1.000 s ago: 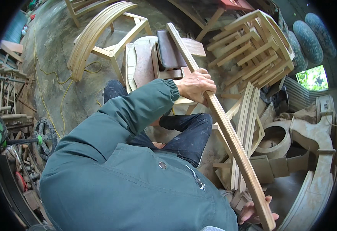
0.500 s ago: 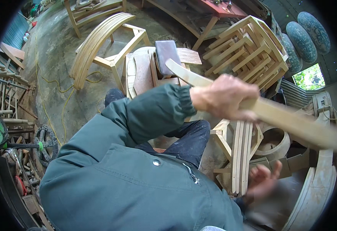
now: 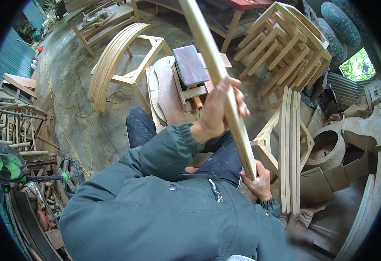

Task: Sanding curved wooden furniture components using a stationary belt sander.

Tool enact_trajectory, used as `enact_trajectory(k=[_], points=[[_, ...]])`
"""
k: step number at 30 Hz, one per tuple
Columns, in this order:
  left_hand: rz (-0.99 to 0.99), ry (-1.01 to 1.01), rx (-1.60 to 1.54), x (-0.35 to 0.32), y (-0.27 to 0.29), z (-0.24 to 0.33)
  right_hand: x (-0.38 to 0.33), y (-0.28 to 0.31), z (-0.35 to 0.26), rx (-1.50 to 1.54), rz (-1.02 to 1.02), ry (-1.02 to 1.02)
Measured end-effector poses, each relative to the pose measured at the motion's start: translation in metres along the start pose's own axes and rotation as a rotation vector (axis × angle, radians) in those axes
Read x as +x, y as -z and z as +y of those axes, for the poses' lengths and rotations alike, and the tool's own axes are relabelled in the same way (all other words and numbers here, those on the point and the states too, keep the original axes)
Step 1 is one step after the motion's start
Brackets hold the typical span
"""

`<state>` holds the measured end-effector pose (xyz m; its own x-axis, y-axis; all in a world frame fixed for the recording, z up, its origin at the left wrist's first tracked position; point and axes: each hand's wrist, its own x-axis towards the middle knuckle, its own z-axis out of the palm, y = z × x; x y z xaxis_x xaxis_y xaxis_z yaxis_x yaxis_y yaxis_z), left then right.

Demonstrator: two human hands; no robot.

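A long, pale, slightly curved wooden slat [image 3: 208, 51] slants in front of me, its far end leaving the view at the top. My left hand [image 3: 218, 108] is closed around its middle. At its near end, my right hand [image 3: 259, 179] grips the slat with the thumb along the side. Beyond my left hand stands a low work stand with a dark rectangular block [image 3: 190, 65] and curved boards [image 3: 168, 89] on it. To the right of the slat, several narrow curved strips [image 3: 289, 148] lie across a small wooden frame [image 3: 269, 141].
A stack of wooden frames [image 3: 286, 48] stands at the far right. Curved strips rest on another frame [image 3: 118, 65] at the far left. A yellow cord [image 3: 60, 130] crosses the concrete floor. Loose sticks and a green fan [image 3: 8, 163] are at the left, a round clay-coloured vessel [image 3: 327, 145] at the right.
The slat has swung from pointing right to standing lengthwise before me. My right hand, free and blurred earlier, has taken hold of its near end. My left hand has moved left.
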<state>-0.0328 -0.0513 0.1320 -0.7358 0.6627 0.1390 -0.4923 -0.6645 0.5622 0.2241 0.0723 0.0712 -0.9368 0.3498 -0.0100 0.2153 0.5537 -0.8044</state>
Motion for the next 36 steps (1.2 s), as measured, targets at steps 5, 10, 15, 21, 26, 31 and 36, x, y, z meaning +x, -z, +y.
enact_trajectory(k=[5,10,15,21,26,31,36], points=[[0.3,0.105,0.01,0.041,0.081,0.005,-0.09,0.017,0.079,-0.352,0.175,0.059],[0.396,-0.169,0.959,0.055,0.144,-0.021,-0.154,0.029,0.096,-0.496,0.211,0.06],[0.377,-0.041,2.141,0.078,0.186,-0.019,-0.179,0.036,0.117,-0.597,0.09,0.027],[0.407,0.104,2.207,0.115,0.214,-0.008,-0.153,0.027,0.124,-0.498,0.058,0.008],[0.463,0.096,2.258,0.136,0.224,0.002,-0.124,0.025,0.123,-0.459,0.039,0.027],[0.497,0.107,2.259,0.166,0.237,0.016,-0.093,0.023,0.121,-0.431,-0.029,-0.027],[0.541,0.13,2.217,0.201,0.251,0.035,-0.051,0.024,0.108,-0.413,-0.041,-0.012]])
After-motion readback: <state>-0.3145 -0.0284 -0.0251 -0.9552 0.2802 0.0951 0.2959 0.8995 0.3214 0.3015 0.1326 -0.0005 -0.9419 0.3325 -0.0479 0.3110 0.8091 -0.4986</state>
